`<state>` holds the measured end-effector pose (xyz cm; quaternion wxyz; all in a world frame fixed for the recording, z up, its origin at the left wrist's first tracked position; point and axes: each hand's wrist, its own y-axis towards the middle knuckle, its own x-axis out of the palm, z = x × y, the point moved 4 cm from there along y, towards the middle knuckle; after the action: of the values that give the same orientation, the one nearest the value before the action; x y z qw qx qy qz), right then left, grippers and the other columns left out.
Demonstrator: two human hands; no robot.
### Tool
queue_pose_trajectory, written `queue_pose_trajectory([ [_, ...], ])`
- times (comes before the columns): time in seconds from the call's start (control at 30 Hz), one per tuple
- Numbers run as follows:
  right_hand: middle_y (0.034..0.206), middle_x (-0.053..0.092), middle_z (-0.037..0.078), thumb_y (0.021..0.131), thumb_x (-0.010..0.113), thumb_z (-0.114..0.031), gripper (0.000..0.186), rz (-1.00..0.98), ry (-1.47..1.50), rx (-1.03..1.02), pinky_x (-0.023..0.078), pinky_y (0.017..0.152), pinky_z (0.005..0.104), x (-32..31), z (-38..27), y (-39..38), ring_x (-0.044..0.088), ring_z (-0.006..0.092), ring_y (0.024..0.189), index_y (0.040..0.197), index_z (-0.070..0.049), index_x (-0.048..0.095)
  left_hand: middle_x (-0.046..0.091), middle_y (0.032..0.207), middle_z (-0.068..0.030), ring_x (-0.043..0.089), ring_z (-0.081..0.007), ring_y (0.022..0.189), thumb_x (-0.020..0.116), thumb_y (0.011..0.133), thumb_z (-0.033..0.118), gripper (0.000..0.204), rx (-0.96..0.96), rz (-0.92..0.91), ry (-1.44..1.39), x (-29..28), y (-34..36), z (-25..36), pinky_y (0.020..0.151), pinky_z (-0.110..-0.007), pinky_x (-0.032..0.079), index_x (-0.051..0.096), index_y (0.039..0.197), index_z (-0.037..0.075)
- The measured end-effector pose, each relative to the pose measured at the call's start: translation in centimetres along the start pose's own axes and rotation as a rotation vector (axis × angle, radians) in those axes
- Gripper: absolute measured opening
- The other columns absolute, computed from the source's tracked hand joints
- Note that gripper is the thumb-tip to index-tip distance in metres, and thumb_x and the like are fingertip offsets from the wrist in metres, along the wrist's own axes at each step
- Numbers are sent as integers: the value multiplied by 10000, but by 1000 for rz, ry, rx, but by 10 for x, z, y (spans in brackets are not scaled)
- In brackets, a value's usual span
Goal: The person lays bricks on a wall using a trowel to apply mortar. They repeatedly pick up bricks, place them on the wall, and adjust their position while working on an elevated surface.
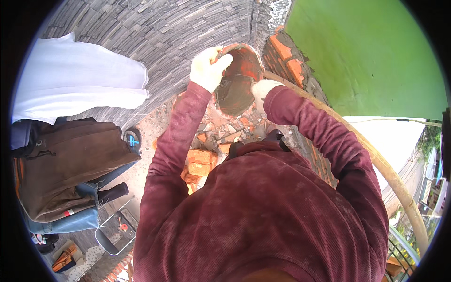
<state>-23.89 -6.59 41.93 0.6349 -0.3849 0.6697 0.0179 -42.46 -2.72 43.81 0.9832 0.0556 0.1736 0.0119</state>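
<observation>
A reddish-orange bucket (254,60) with grey wet mortar (235,94) inside is in front of me, its mouth turned up toward me. My left hand (208,68), in a white glove, is closed over the bucket's upper left rim, with the thumb along the edge. Against the lower right side of the bucket is my right hand (264,91), also in a white glove. It looks curled at the rim, though most of its fingers are hidden. Mortar is smeared on the bucket's inner wall.
A brick wall edge (287,56) with mortar on it stands at the far right, beside a green panel (366,56). A long pole (376,155) curves down on the right. Broken brick rubble (230,131) and stacked bricks (199,162) lie below. Clothes (70,164) hang at left.
</observation>
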Motion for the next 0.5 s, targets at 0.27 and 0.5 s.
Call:
queue_pose_trajectory([
  [0.27, 874, 718, 130, 906, 697, -121, 410, -520, 1364, -31, 503, 439, 329, 104, 87, 11, 609, 159, 525, 1301, -16, 664, 726, 1060, -67, 534, -64, 780, 744, 909, 96, 181, -34, -54, -177, 16, -4, -30, 694, -253, 469, 716, 1018, -46],
  [0.5, 887, 630, 130, 1020, 633, -178, 565, -828, 2193, -322, 490, 376, 277, 194, 125, -6, 592, 155, 556, 1502, -16, 387, 709, 1078, -1, 555, -41, 847, 675, 1001, 106, 225, -248, 127, -525, 59, -13, -79, 768, -212, 450, 705, 1188, -15],
])
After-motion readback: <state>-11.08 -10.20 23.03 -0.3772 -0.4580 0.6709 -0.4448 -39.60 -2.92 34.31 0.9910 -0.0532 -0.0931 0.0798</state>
